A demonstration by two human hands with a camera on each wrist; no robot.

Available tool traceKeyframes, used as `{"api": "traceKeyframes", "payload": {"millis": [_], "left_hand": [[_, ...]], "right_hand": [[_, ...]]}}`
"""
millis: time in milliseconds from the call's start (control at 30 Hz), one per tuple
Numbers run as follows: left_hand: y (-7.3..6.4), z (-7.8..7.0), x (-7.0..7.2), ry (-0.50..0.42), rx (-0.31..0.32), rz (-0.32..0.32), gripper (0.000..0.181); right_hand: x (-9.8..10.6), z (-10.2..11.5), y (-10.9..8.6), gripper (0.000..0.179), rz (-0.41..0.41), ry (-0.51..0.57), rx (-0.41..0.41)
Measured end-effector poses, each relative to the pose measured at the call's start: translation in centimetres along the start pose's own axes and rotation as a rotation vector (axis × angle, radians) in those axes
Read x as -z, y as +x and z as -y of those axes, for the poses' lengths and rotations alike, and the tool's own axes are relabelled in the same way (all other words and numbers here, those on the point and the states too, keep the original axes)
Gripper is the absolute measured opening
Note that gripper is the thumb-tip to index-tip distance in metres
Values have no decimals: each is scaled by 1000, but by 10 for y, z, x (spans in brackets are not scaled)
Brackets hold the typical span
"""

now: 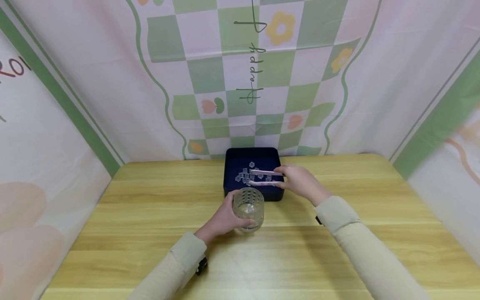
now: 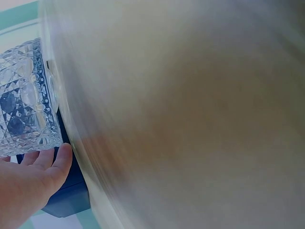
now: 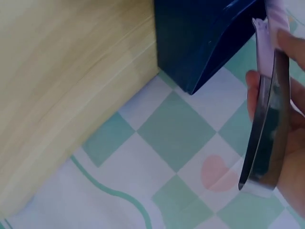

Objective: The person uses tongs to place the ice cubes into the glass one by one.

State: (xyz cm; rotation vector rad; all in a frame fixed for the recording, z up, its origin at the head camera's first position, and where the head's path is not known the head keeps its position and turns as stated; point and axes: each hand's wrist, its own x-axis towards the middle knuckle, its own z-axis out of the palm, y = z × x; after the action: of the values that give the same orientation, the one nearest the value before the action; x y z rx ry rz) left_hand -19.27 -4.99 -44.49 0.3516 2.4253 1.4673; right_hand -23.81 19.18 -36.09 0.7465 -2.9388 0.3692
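My left hand point(image 1: 224, 219) grips a clear patterned glass point(image 1: 255, 208), fingers on its far side and thumb across its near side. In the left wrist view, the cut diamond pattern shows on the glass point(image 2: 24, 100), with fingertips against it. My right hand point(image 1: 303, 182) holds a pair of tongs point(image 1: 264, 183) with pale pink arms; the right wrist view shows their metal handle point(image 3: 271, 143). The tongs' arms are spread apart over a dark blue square box point(image 1: 275, 194). Small clear pieces point(image 1: 245, 179) lie loose in the box. Nothing visible is pinched between the tips.
The box stands at the back of a wood-grain table point(image 1: 157, 208), close to a hanging cloth point(image 1: 240, 75) with green checks and flowers. The glass is just in front of the box. Cloth also hangs on both sides of the table.
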Motion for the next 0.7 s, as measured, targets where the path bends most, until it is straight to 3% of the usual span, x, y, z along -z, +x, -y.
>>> {"api": "traceKeyframes", "payload": {"millis": [433, 700], "left_hand": [[0, 2, 0, -12, -13, -1, 102], [1, 2, -1, -9, -19, -5, 102]], "right_hand": [[-9, -1, 22, 35, 158, -82, 107], [-13, 3, 25, 36, 212, -61, 80]]}}
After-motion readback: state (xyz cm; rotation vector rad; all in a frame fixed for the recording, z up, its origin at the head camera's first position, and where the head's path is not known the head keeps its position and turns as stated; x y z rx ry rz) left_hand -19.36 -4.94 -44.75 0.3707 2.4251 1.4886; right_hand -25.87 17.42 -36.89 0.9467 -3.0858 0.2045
